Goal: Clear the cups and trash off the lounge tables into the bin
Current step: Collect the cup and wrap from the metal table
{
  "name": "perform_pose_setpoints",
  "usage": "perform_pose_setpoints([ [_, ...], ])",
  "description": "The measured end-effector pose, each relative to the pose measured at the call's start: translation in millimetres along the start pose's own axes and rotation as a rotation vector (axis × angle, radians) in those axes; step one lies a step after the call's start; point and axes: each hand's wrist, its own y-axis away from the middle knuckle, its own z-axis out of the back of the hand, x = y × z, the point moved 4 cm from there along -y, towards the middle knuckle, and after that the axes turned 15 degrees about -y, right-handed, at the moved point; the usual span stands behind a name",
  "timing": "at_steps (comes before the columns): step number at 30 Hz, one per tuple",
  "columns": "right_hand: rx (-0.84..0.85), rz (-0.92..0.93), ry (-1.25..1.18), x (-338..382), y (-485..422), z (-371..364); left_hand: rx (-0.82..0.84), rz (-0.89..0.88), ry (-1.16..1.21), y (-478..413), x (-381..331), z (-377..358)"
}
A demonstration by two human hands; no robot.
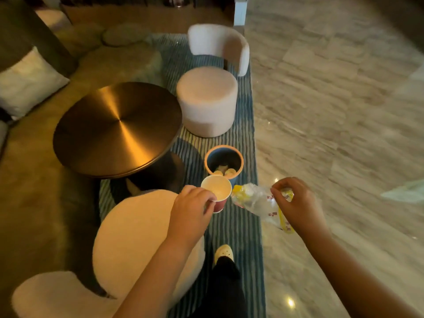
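Small red print marks the plastic bag [254, 201], too blurred to be read.

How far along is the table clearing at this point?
Done: the bin already holds some trash. In hand: the left hand grips a paper cup and the right hand pinches a crumpled plastic wrapper, both short of the bin. Left: dropping both in.

Just one camera here, head-worn and wide-angle, so the edges bend a bit. It looks forward and down. The left grip [190, 207] and right grip [298, 203] are close up low in frame, with the bin [223, 146] just past them on the rug [243, 226]. The round worktop [117, 127] is further left, and the marble floor [332, 111] runs off right.
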Motion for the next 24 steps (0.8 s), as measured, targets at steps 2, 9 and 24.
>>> perform_pose_setpoints([
  [2,0.031,-0.032,0.012,-10,-40,-5,0.021,0.033,-0.001,-37,7,-16],
  [9,0.126,-0.084,0.005,-57,-165,-37,0.069,0.113,0.012,-139,24,-68],
  [24,0.318,-0.289,0.005,-284,-334,-195,0.269,0.301,-0.055,-273,88,-347],
])
